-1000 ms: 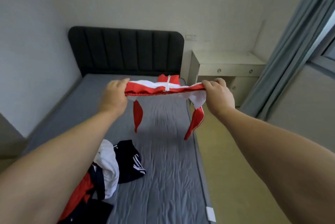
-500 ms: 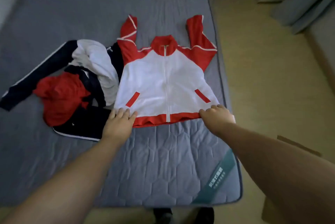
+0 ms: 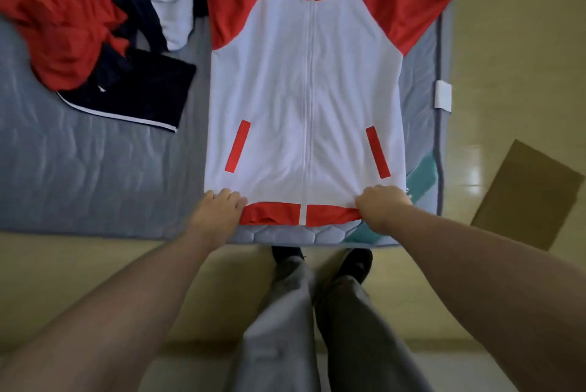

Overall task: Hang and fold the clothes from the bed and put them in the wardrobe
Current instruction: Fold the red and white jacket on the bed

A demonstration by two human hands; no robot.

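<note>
Jacket lies flat on bed, clothes pile at ten o'clock; left hand and right hand pinch its hem, fingers curled.

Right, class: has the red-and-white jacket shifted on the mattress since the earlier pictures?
Yes. The jacket slid toward the mattress foot edge; its hem now reaches the teal label.

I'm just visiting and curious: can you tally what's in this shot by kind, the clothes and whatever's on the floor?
white-and-red zip jacket, spread flat: 1
heap of crumpled clothes, red, navy and white, garments too tangled to count: 1
cardboard sheet: 1
black shoes: 2
Total: 5
</note>
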